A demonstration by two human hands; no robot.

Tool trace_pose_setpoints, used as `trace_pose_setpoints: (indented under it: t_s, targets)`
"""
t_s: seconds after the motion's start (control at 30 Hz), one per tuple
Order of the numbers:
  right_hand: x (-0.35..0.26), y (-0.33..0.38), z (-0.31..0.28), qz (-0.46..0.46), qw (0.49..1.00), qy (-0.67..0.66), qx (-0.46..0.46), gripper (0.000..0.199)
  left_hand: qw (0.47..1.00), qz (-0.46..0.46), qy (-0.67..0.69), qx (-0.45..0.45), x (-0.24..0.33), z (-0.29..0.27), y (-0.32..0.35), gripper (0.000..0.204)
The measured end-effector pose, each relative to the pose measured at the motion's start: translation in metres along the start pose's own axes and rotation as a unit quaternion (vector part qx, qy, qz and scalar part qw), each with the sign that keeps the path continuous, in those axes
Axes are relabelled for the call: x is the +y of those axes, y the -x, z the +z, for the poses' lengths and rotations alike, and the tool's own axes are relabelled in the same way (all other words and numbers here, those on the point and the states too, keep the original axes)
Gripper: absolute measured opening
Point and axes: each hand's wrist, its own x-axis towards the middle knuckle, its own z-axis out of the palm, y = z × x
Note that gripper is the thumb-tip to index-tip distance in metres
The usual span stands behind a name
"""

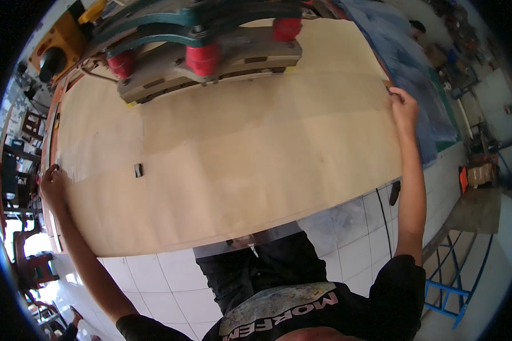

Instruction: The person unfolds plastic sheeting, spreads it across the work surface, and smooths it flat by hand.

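Note:
A wide, thin tan sheet [256, 159] lies spread in front of me, with faint creases across it. My left hand [52, 186] is at the sheet's left edge, fingers curled and closed; what they hold is too small to make out. At the right edge, farther away, my right hand [404, 109] is closed in a pinch beside a small dark piece [389, 90], partly hidden by the fingers. A small black block [139, 170] rests on the sheet, nearer my left hand.
A machine head with dark green arms [165, 25], red cylinders [202, 59] and a long grey bar [210, 68] overhangs the sheet's far side. Blue-grey sheeting [409, 74] lies at the far right. A yellow machine part [60, 48] stands far left. A blue metal frame [452, 290] stands lower right.

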Motion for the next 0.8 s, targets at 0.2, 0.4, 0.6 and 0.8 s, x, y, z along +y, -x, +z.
trace_pose_setpoints:
  t_s: [0.2,0.4,0.6,0.8]
  targets:
    - [0.022,-0.015,0.001,-0.019,0.997,-0.054,-0.058,0.026,0.992,-0.013,0.129,0.003,0.056,0.006,0.024,0.034]
    - [0.051,-0.018,-0.006,-0.022,0.997,0.001,-0.08,0.029,0.993,-0.069,0.057,0.078,0.102,-0.02,0.045,0.038]
    - [0.06,-0.021,-0.001,-0.032,0.997,0.021,-0.064,0.029,0.99,-0.086,0.058,0.094,0.098,-0.017,0.049,0.038]
    - [0.056,-0.019,-0.004,-0.018,0.996,0.026,-0.08,0.03,0.992,-0.088,0.04,0.078,0.104,-0.016,0.05,0.034]
